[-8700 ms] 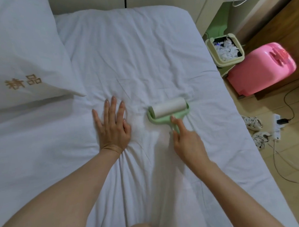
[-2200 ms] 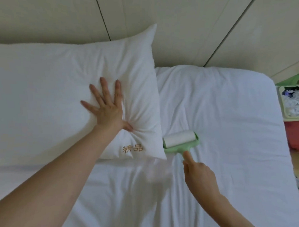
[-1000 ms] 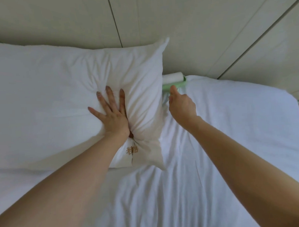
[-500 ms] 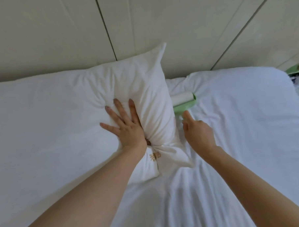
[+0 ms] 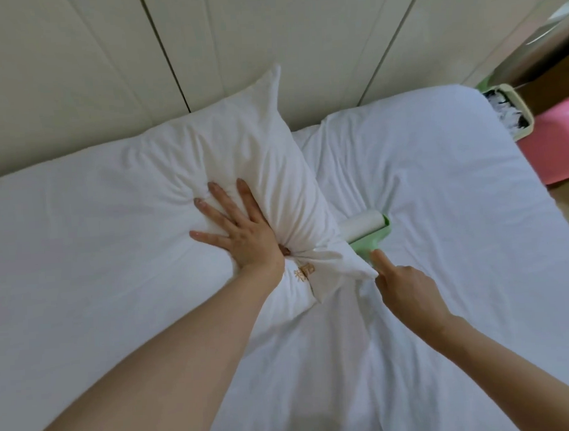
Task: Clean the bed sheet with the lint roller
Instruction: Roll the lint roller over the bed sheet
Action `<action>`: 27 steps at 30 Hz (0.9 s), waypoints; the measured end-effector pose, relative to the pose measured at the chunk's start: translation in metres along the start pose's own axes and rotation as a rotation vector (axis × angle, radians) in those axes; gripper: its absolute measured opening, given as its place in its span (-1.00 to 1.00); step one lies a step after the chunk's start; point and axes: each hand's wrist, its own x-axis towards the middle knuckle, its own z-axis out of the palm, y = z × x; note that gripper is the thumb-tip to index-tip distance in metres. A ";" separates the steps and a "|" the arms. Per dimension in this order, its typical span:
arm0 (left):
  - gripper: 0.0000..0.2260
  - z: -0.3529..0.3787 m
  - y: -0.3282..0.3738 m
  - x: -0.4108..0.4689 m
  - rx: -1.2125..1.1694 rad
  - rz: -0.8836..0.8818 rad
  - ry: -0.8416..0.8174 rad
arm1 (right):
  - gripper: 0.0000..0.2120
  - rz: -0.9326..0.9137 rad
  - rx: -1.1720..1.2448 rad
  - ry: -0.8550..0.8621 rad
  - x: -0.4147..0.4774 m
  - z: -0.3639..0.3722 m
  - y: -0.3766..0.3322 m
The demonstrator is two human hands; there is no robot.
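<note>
Green lint roller point(image 5: 366, 226), white roll | right hand point(image 5: 403, 285) grips it | left hand point(image 5: 241, 230) flat on pillow point(image 5: 241, 145)

Cream panelled wall point(image 5: 269, 36) at the back; a bin point(image 5: 522, 107) and pink container point(image 5: 559, 144) at right.

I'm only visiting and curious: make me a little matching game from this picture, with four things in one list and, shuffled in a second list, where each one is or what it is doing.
Things:
1. left hand
2. right hand
3. lint roller
4. pink container

Places or states:
A. past the bed sheet's right side, at the picture's edge
B. pressing flat on the white pillow
C. on the bed sheet, at the pillow's right side
D. holding a green handle

Pairs: 1-B, 2-D, 3-C, 4-A
</note>
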 end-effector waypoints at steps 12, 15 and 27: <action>0.16 -0.021 -0.027 -0.031 -0.129 0.231 0.030 | -0.71 0.137 0.080 0.002 -0.068 -0.013 0.003; -0.09 -0.026 -0.052 -0.052 -0.144 0.388 0.053 | -0.74 0.197 0.099 -0.033 -0.095 -0.027 0.004; -0.43 -0.030 -0.263 -0.099 -0.487 -0.058 0.403 | -0.86 -0.220 0.622 -0.439 -0.149 0.007 -0.022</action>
